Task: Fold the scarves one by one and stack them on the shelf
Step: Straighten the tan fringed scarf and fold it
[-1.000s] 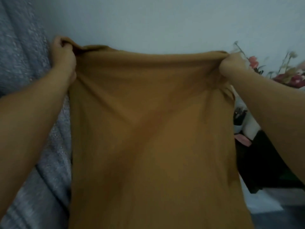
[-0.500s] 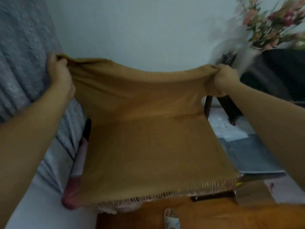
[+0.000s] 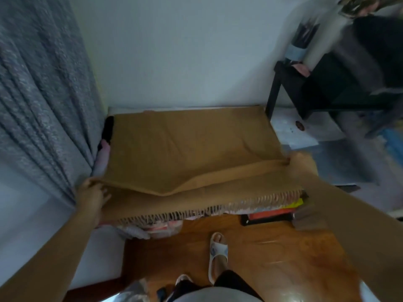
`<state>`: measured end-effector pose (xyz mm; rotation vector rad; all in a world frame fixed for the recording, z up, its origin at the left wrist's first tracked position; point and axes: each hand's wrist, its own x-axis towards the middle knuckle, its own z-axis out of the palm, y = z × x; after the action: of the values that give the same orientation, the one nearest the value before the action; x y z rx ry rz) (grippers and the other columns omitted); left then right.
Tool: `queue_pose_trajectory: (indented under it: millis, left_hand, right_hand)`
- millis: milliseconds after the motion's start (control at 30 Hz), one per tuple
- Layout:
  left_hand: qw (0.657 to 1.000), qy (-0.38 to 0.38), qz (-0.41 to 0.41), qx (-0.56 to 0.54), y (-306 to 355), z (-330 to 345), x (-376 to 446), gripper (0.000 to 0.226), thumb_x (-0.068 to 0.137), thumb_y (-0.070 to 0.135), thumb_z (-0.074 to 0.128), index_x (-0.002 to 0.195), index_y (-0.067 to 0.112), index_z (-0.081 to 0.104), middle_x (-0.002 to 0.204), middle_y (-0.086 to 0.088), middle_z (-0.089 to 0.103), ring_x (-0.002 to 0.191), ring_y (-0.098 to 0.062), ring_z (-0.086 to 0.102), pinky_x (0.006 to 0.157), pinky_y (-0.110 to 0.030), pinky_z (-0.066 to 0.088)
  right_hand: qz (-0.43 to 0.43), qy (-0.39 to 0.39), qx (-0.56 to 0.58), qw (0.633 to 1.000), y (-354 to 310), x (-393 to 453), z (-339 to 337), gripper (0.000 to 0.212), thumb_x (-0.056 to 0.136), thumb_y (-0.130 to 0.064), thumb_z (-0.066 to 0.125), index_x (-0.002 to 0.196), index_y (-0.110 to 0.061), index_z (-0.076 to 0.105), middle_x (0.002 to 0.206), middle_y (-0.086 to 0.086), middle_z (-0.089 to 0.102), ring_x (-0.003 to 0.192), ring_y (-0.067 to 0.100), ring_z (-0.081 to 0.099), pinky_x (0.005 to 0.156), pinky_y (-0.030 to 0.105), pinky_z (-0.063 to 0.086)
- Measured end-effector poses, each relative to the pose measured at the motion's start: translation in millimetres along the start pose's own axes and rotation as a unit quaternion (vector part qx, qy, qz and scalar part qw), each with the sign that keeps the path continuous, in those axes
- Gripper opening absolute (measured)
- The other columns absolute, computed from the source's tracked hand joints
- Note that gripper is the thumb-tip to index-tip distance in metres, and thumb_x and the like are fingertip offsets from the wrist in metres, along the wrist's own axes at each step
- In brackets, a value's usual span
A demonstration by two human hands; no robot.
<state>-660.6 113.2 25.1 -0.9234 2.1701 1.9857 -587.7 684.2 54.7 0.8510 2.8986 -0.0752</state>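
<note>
Now the mustard-brown scarf (image 3: 187,149) lies spread flat across the middle of the frame, over a low pile of other fabrics, with its near portion doubled back toward the viewer. Left hand (image 3: 92,194), at the middle left, pinches the folded edge at its left corner, fingers curled over the cloth and the thumb side tucked beneath it. Right hand (image 3: 299,164), at the middle right, holds the same fold at the opposite corner; it is blurred, yet the cloth bunches into it where the fingers close. Between the 2 grips the folded edge sags into a shallow V, dipping lowest near the frame's centre.

Its weave looks soft, matte and fairly thick, with mild creases running across the flat part. Along the near hem runs a fringe (image 3: 209,209) of short pale tassels, hanging just over the front of the pile. Pink and white cloth (image 3: 102,158) peeks out at the scarf's left side, and red and yellow items (image 3: 281,211) show under the fringe at the right.

A grey, nubbly curtain (image 3: 43,94) falls in heavy pleats down the upper left. Glossy orange-brown wooden floor (image 3: 272,258) fills the lower centre, where a foot in a white slipper (image 3: 218,253) stands. A black table (image 3: 327,88) sits blurred in the upper right against the plain pale wall (image 3: 185,51).
</note>
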Motion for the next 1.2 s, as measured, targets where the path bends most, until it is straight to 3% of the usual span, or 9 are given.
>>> queue_pose_trajectory:
  millis: [133,300,400,533,633,700,800,967,1200]
  left_hand:
    - [0.989,0.038,-0.048,0.136,-38.6,-5.7,13.4,0.025,0.098,-0.006,0.043,0.111,0.012,0.056,0.096,-0.014,0.063,0.077,-0.032,0.059,0.067,-0.040,0.052]
    - [0.931,0.090,-0.071,0.345,-64.5,7.1,-1.1,0.057,0.083,0.014,0.062,0.137,-0.001,0.051,0.144,-0.030,0.047,0.128,-0.048,0.049,0.109,-0.057,0.041]
    - [0.880,0.078,0.050,0.466,-61.8,55.1,-69.9,0.069,0.086,0.013,0.066,0.147,0.006,0.037,0.153,-0.028,0.028,0.139,-0.046,0.027,0.115,-0.057,0.021]
    - [0.768,-0.222,0.274,0.534,-84.0,155.6,-144.8,0.041,0.090,0.030,0.046,0.128,0.024,0.059,0.135,0.001,0.047,0.124,-0.028,0.046,0.106,-0.045,0.040]
    - [0.781,-0.319,0.305,0.441,-76.8,241.8,-192.7,0.054,0.094,0.021,0.063,0.144,0.030,0.045,0.142,0.008,0.043,0.127,-0.017,0.047,0.101,-0.033,0.044]
    - [0.820,-0.291,0.287,0.401,-71.5,297.8,-210.7,0.065,0.090,0.031,0.069,0.148,0.026,0.041,0.142,0.002,0.050,0.126,-0.020,0.051,0.103,-0.040,0.047]
    - [0.884,-0.231,0.146,0.379,-68.3,351.6,-191.6,0.038,0.095,0.029,0.060,0.130,0.012,0.060,0.123,-0.015,0.066,0.112,-0.034,0.062,0.095,-0.044,0.052]
    - [0.986,-0.081,-0.129,0.065,-65.1,351.7,-143.4,0.050,0.089,0.052,0.069,0.128,0.022,0.063,0.116,0.003,0.070,0.106,-0.026,0.067,0.093,-0.045,0.055]
    - [0.988,-0.069,-0.140,0.009,-56.7,350.1,-152.2,0.042,0.105,0.036,0.050,0.145,0.025,0.045,0.131,-0.002,0.057,0.116,-0.029,0.060,0.096,-0.049,0.051]
  right_hand:
    - [0.047,-0.049,0.004,0.998,28.3,-16.2,40.3,0.016,0.080,-0.019,0.064,0.094,-0.018,0.070,0.115,0.018,0.065,0.108,0.040,0.057,0.090,0.041,0.052]
    - [0.181,-0.038,0.209,0.960,34.4,-42.0,63.0,0.021,0.086,0.001,0.055,0.078,-0.014,0.068,0.128,0.020,0.053,0.118,0.042,0.050,0.106,0.038,0.041]
    - [0.334,-0.016,0.490,0.805,34.2,-48.7,66.6,0.030,0.094,0.003,0.044,0.080,-0.014,0.065,0.122,0.014,0.062,0.104,0.031,0.061,0.074,0.024,0.051]
    - [0.384,-0.051,0.708,0.590,20.5,-59.7,47.7,0.022,0.099,0.001,0.046,0.092,-0.016,0.058,0.100,0.008,0.060,0.105,0.030,0.064,0.062,0.027,0.049]
    - [0.257,0.033,0.633,0.730,-7.1,-69.6,34.9,0.044,0.088,0.011,0.041,0.089,-0.021,0.072,0.105,0.001,0.067,0.105,0.026,0.065,0.082,0.037,0.056]
    - [-0.008,0.004,0.564,0.825,-16.6,-78.4,29.0,0.050,0.083,0.010,0.042,0.106,-0.021,0.075,0.116,0.002,0.068,0.113,0.018,0.062,0.102,0.035,0.050]
    - [-0.207,-0.136,0.546,0.800,-2.6,-78.1,38.4,0.069,0.076,0.012,0.037,0.125,-0.027,0.067,0.135,0.000,0.060,0.130,0.010,0.050,0.114,0.024,0.036]
    - [0.106,-0.006,0.420,0.901,75.6,-43.3,80.9,0.028,0.091,-0.003,0.054,0.111,-0.013,0.069,0.108,0.004,0.069,0.105,0.024,0.064,0.087,0.032,0.052]
    - [0.133,-0.037,0.320,0.937,88.7,12.8,88.8,0.037,0.093,-0.037,0.065,0.121,-0.013,0.064,0.119,0.009,0.063,0.117,0.033,0.053,0.099,0.044,0.043]
